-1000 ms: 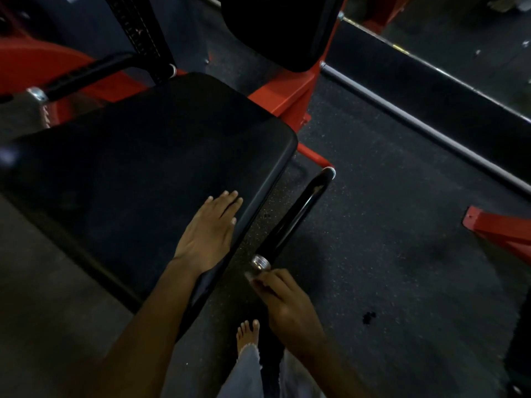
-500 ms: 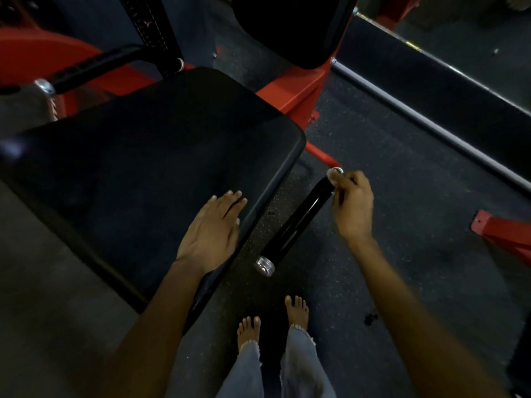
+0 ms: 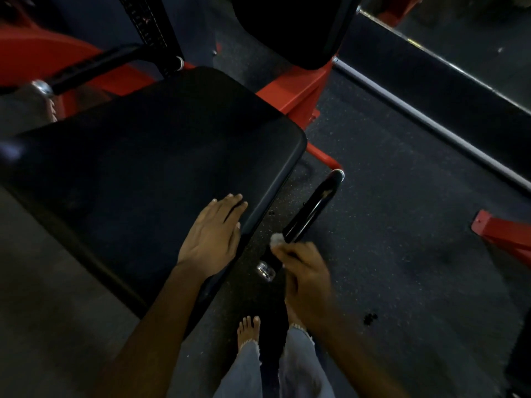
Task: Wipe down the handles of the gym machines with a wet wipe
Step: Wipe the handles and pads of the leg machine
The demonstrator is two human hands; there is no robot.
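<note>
My left hand (image 3: 211, 238) lay flat on the seat (image 3: 161, 168); beside the seat, my right hand (image 3: 306, 278) pinched the wipe (image 3: 277, 241) against the handle (image 3: 309, 211).

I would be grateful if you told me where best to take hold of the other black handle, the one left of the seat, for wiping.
Grip the other black handle around its long padded middle, coming from above with fingers wrapped across the bar. It is a slim cylinder slanting from its metal end cap to the upright post, and its top looks unobstructed, so a wrap probably works best.
</note>
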